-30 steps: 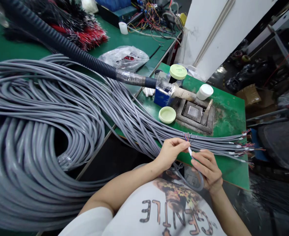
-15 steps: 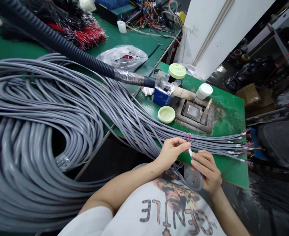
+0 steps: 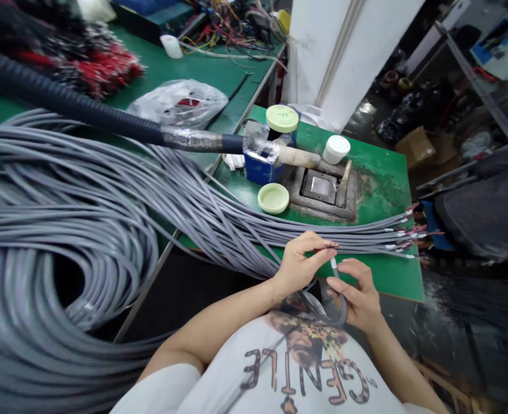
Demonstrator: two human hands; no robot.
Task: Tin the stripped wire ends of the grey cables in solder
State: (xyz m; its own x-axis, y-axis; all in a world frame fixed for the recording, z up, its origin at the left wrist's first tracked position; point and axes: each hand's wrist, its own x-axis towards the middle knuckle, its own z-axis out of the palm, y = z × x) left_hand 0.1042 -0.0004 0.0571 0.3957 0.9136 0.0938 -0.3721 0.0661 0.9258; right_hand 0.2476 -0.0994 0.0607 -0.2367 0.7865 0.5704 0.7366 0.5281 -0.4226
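Observation:
My left hand [image 3: 303,260] is closed in a pinch on the thin coloured wires [image 3: 332,245] at the end of a grey cable [image 3: 342,310]. A white sleeve [image 3: 333,263] sits on the cable just below the pinch. My right hand [image 3: 359,293] is around the same cable below the sleeve, thumb across it and index finger lifted off to the side. From there the cable bends down in a loop before my shirt. Behind both hands, a bundle of grey cables [image 3: 254,221] runs along the green table, its stripped ends [image 3: 409,230] showing coloured wires at the right.
A solder pot [image 3: 323,187] stands behind the cables, with a hose nozzle [image 3: 299,156] over it. Around it are a pale green lid [image 3: 273,198], a white tub [image 3: 336,149] and a blue box [image 3: 260,167]. Large cable coils [image 3: 20,276] fill the left.
The view has shifted, so the table items appear further left. My left fingers have closed over the wires that fanned out above them. My right index finger has lifted from the cable.

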